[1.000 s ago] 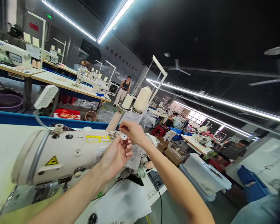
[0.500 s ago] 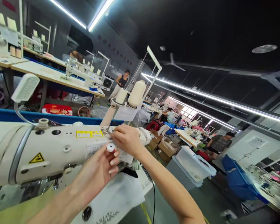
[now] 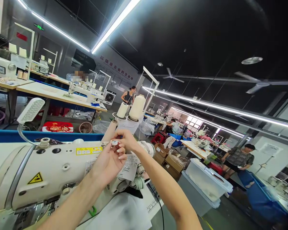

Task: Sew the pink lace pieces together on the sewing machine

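Note:
My left hand is closed on a small white bobbin, pinched between the thumb and a finger. The other left fingers curl loosely below it. My right hand is right beside the bobbin, its fingers bent and pinched together. What they hold, perhaps thread, is too small or hidden to make out. Both hands are above the white sewing machine, near its yellow label. Behind the hands are a large cream thread cone and a smaller spool on the thread stand.
A machine lamp on a bent neck rises at left. White cloth lies on the table below my arms. Cardboard boxes and a clear plastic bin stand at right. People are farther back, one at right.
Both hands have lifted off the machine's top and come closer together, the bobbin still in the left. My view has shifted slightly. The person at right has turned and appears nearer the blue bin.

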The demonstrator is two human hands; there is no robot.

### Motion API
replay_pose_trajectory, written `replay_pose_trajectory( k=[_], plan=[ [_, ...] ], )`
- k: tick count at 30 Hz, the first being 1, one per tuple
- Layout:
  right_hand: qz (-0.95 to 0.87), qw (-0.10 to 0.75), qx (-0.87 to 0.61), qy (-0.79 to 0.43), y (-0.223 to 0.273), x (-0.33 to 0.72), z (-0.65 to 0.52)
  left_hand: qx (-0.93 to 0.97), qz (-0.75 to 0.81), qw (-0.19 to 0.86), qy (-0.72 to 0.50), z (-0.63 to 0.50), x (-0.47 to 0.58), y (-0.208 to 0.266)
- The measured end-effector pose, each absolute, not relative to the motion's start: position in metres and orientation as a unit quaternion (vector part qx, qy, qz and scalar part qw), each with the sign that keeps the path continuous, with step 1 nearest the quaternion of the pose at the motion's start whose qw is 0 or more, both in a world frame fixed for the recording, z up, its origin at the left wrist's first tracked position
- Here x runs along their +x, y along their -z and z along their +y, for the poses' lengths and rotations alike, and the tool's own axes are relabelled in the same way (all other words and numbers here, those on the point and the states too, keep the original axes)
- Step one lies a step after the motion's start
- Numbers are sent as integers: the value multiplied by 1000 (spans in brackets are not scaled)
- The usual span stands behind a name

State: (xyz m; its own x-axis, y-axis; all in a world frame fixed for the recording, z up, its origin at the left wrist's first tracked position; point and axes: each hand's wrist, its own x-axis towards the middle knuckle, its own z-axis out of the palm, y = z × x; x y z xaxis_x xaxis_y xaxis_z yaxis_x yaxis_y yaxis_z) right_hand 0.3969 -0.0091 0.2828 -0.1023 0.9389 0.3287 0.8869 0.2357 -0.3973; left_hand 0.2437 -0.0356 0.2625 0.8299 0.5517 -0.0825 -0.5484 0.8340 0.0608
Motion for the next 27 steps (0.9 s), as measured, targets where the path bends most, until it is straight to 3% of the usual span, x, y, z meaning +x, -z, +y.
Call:
replay_pose_trajectory(
  k=[11,18,27],
  plan=[
    [-736,303,-602,-60,-273,412,-40,37,87,965,-246,-52,251,-253],
    [-782,264,-563,-37,-281,393,-48,30,94,966,-239,-59,223,-225],
    [-769,190,-610,-10,-278,390,-9,43,101,969,-220,-54,215,-223]
  ],
)
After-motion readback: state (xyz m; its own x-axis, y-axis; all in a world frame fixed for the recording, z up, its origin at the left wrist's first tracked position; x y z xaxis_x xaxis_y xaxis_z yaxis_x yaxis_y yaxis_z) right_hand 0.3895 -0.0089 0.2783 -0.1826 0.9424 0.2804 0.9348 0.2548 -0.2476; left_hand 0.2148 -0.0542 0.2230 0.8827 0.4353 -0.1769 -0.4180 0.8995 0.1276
